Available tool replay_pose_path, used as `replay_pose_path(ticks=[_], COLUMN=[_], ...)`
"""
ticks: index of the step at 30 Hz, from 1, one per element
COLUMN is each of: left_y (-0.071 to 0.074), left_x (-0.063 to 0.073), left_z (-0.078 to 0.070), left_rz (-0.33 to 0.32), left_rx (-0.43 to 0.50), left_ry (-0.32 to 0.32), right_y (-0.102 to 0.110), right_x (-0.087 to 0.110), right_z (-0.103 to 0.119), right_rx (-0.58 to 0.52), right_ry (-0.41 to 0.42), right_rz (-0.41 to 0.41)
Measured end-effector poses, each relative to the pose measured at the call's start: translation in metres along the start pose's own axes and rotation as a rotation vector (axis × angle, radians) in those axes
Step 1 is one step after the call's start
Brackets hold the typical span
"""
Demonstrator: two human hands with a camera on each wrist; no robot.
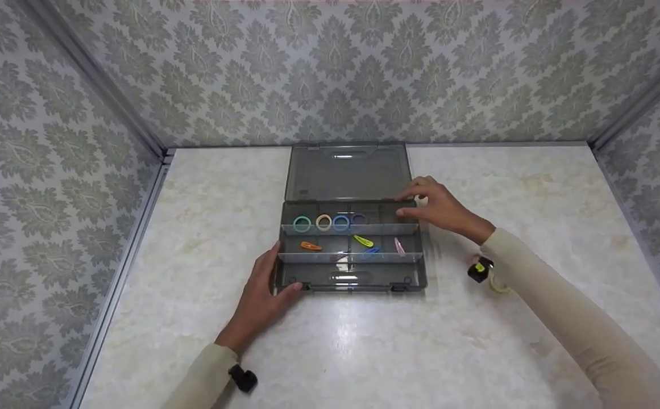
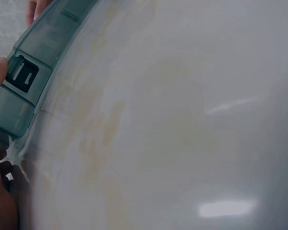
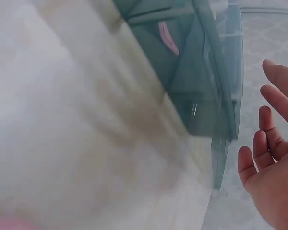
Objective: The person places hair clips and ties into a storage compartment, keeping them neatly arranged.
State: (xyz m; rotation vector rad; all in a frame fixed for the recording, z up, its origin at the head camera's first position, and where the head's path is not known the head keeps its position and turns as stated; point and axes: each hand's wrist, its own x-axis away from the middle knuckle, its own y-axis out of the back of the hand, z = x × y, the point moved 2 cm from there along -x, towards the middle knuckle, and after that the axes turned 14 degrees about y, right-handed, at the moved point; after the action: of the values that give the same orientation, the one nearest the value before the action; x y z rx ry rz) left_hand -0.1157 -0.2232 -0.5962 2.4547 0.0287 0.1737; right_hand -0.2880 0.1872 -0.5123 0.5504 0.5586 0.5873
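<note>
A dark see-through plastic organizer box (image 1: 352,278) lies on the table with its lid (image 1: 347,170) swung back flat behind it. My left hand (image 1: 261,301) holds the front left corner, thumb on the front edge and fingers along the left side. Over the back right corner is my right hand (image 1: 440,207), thumb and fingers spread apart with nothing between them. Four ring-shaped bands stand in the back row, including a green band (image 1: 302,224) and a cream band (image 1: 323,222). The middle row has an orange snap hair clip (image 1: 310,246), a yellow one (image 1: 363,241), a blue one (image 1: 370,253) and a pink one (image 1: 399,246).
A pale yellow band (image 1: 499,284) lies on the table (image 1: 193,238) to the right of the box, partly hidden by the right sleeve (image 1: 557,301). Patterned walls (image 1: 335,68) close off the back and both sides.
</note>
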Motion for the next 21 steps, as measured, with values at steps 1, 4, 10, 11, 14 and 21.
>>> replay_pose_path(ticks=[1,4,10,11,14,21], left_y=[0.0,0.001,0.002,0.002,0.001,0.0], left_x=[0.0,0.001,0.0,0.0,0.0,0.0], left_z=[0.0,0.001,0.001,0.001,0.001,0.003], left_rz=[-0.001,-0.003,-0.012,-0.013,-0.013,-0.01], left_rx=[-0.001,-0.002,-0.001,0.001,0.0,0.003], left_ry=[-0.001,-0.006,-0.026,-0.03,-0.031,-0.049], right_y=[0.002,0.008,0.014,0.015,0.017,0.024], right_x=[0.003,0.013,0.033,0.037,0.048,0.076], right_z=[-0.001,-0.005,-0.007,-0.007,-0.009,-0.014], right_rx=[-0.007,-0.025,-0.071,-0.076,-0.085,-0.088], right_ry=[-0.008,-0.029,-0.066,-0.072,-0.083,-0.101], right_rz=[-0.006,-0.027,-0.062,-0.064,-0.072,-0.097])
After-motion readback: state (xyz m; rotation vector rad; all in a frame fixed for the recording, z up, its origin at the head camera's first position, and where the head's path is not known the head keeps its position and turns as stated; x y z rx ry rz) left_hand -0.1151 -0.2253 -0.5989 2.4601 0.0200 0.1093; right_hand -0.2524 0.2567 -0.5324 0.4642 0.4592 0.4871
